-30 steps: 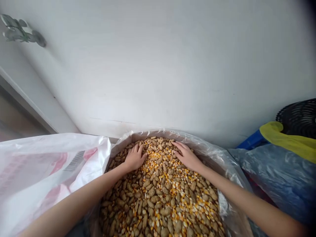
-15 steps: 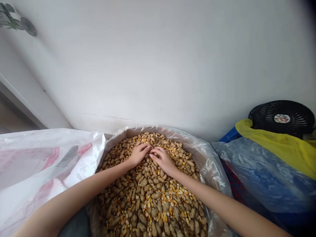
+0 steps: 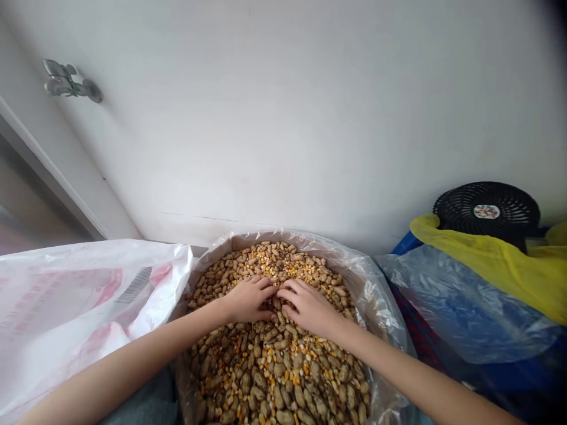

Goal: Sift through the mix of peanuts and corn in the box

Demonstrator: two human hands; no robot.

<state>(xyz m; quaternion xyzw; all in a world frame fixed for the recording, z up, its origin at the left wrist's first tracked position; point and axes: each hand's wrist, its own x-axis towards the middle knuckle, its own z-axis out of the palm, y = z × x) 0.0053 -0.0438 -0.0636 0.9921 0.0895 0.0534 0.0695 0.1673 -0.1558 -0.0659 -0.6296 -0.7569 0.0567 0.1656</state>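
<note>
A large bag lined with clear plastic [image 3: 381,295] holds unshelled peanuts [image 3: 261,378] mixed with yellow and white corn kernels [image 3: 305,351]. Near the middle of this heap, my left hand [image 3: 251,300] rests palm down, its fingers apart and curving onto the peanuts. My right hand [image 3: 309,307] lies just beside it, fingers also spread over the peanuts and pointing left. The fingertips of both hands nearly meet. Some fingertips sink slightly among the nuts, and what lies under the palms is hidden.
A white and pink plastic sack [image 3: 88,313] lies left of the bag. To the right are clear plastic sheeting [image 3: 460,301], yellow cloth [image 3: 496,254] and a black fan [image 3: 487,209]. A pale wall [image 3: 287,118] with a metal fitting [image 3: 73,82] stands behind.
Both hands have come nearer to me over the heap, and their fingers are more spread. The view has shifted left, showing more of the metal fitting.
</note>
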